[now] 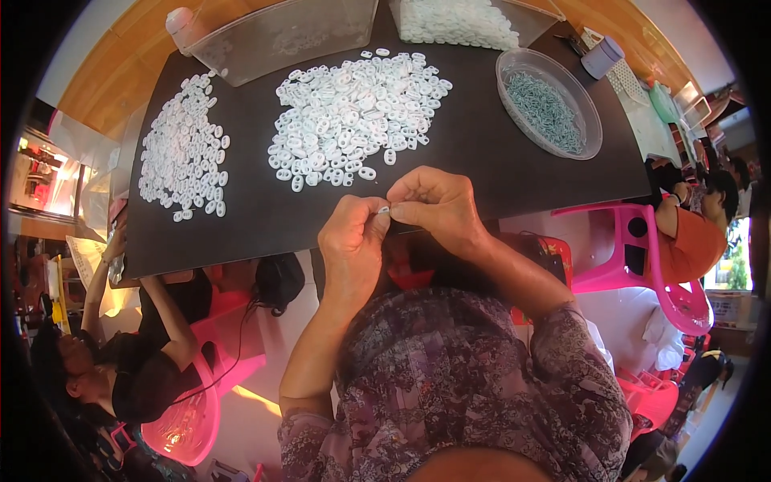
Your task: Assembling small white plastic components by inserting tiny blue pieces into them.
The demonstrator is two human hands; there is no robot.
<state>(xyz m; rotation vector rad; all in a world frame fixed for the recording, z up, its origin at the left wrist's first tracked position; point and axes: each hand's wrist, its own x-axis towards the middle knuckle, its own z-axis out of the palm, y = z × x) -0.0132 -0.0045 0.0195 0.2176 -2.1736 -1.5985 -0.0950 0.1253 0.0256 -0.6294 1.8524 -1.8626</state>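
Over the table's near edge, my left hand (353, 233) pinches a small white oval plastic piece (384, 210) between thumb and fingers. My right hand (440, 202) meets it there, its thumb and forefinger pressed together at the piece; what those fingertips hold is too small and covered to tell. Just beyond my hands lies a big heap of white oval pieces with two holes (353, 112). A second heap of similar white pieces (186, 149) spreads along the table's left side. To the right, a round clear dish (593, 132) holds many small grey-green screw-like parts (544, 112).
Two clear plastic bins stand at the far edge of the dark table (474, 153), the left bin (281, 44) and a right bin full of white pieces (458, 22). A lidded jar (602, 56) is at the far right. Other people sit left and right on pink chairs (634, 233).
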